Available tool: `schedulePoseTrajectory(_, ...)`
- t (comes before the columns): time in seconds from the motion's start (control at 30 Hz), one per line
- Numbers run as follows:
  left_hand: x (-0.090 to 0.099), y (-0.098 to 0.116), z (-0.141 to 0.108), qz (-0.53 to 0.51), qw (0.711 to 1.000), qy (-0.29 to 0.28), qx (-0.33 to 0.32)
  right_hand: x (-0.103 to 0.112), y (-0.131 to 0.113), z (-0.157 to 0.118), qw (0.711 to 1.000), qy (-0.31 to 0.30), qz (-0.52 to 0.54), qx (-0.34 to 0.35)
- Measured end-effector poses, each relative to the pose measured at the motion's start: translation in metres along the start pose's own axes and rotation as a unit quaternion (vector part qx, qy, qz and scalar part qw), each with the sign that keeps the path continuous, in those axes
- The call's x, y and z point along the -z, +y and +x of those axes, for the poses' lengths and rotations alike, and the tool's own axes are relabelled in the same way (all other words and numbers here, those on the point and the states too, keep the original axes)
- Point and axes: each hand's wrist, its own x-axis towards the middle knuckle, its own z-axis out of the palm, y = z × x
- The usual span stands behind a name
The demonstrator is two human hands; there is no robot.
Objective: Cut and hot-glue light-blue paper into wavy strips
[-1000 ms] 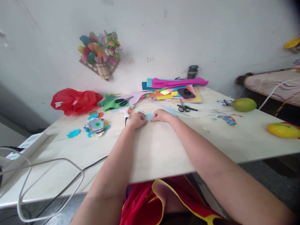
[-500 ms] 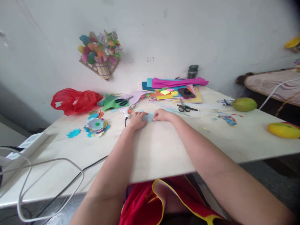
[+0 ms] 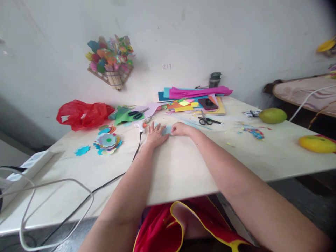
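Note:
A small piece of light blue paper (image 3: 167, 130) lies on the table between my two hands. Its left part is under my left hand (image 3: 156, 135), which rests flat with its fingers spread. My right hand (image 3: 181, 129) is closed at the paper's right edge, thumb and fingers pinching it. Just left of my left hand lies a white glue gun (image 3: 139, 126) with an orange part near its tip. Farther left is a stack of layered paper flowers (image 3: 108, 140), with a single blue paper flower (image 3: 82, 150) beside it.
Two pairs of scissors, one at the left (image 3: 138, 113) and another at the right (image 3: 205, 119), lie behind my hands. Coloured sheets (image 3: 199, 92) and a phone (image 3: 208, 103) are farther back. A red plastic bag (image 3: 84, 113), a power strip (image 3: 31, 164) and two mangoes (image 3: 273, 115) stand around the sides.
My left hand has spread its fingers and shifted slightly right over the paper. My right hand keeps its pinch in nearly the same place.

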Motion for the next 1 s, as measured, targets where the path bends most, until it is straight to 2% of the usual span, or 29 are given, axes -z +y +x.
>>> schedulePoseTrajectory(0.23,0.001,0.002,0.003,0.003,0.998,-0.031,0.057,0.001,0.002,0.001,1.000,-0.008,0.004,0.008)
schedulePoseTrajectory(0.5,0.007,0.000,0.005,0.029,0.992,-0.091,0.079,0.000,0.003,0.001,1.000,-0.003,-0.003,0.016)
schedulePoseTrajectory(0.7,0.031,-0.012,-0.005,0.054,0.993,-0.080,0.062,-0.001,0.000,0.001,1.000,0.001,-0.020,0.009)
schedulePoseTrajectory(0.8,0.041,-0.019,-0.007,0.038,0.998,-0.031,0.038,0.000,-0.003,-0.001,0.999,0.003,-0.035,0.004)
schedulePoseTrajectory(0.9,0.043,-0.022,-0.006,0.009,1.000,-0.003,0.014,0.001,-0.008,-0.004,0.999,0.005,-0.048,-0.009)
schedulePoseTrajectory(1.0,0.041,-0.021,-0.006,-0.009,1.000,-0.019,0.004,0.003,-0.015,-0.007,0.997,0.003,-0.070,-0.028)
